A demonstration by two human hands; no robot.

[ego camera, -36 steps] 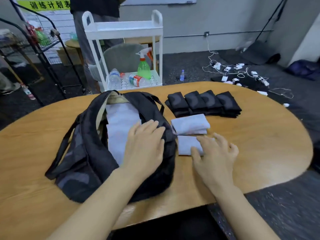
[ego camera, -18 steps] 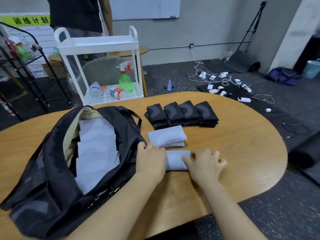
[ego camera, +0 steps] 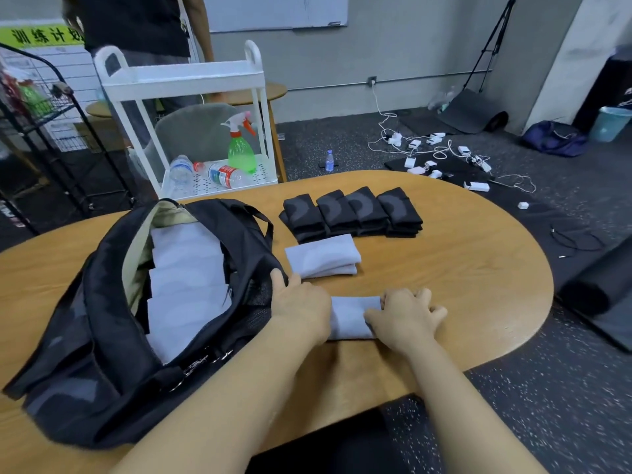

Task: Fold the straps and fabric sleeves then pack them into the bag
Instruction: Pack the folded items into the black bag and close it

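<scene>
From the head camera, a rounded wooden table (ego camera: 461, 268) fills the middle of the view. A black fabric bag (ego camera: 102, 336) lies open on its left half, with pale grey folded sleeves (ego camera: 186, 289) stacked inside along its length. Toward the far edge sits a row of four black folded fabric pieces (ego camera: 352, 213), side by side and touching. Just in front of them lies a pale grey folded sleeve (ego camera: 323, 256), apart from the bag's rim. Beyond the table stands a white two-tier plastic cart (ego camera: 191, 80) holding a green spray bottle (ego camera: 241, 152) and clear water bottles (ego camera: 219, 174) lying on their sides; a person in dark clothes (ego camera: 136, 25) stands behind it. White chargers and cables (ego camera: 441, 159) are scattered on the dark floor to the right.

Both forearms reach in from the bottom edge. The left hand (ego camera: 301, 309) and right hand (ego camera: 407, 316) grip opposite ends of a second pale grey folded sleeve (ego camera: 352, 318) lying flat on the table just beside the bag, fingers curled over its edges. The left thumb rests against the bag's side.
</scene>
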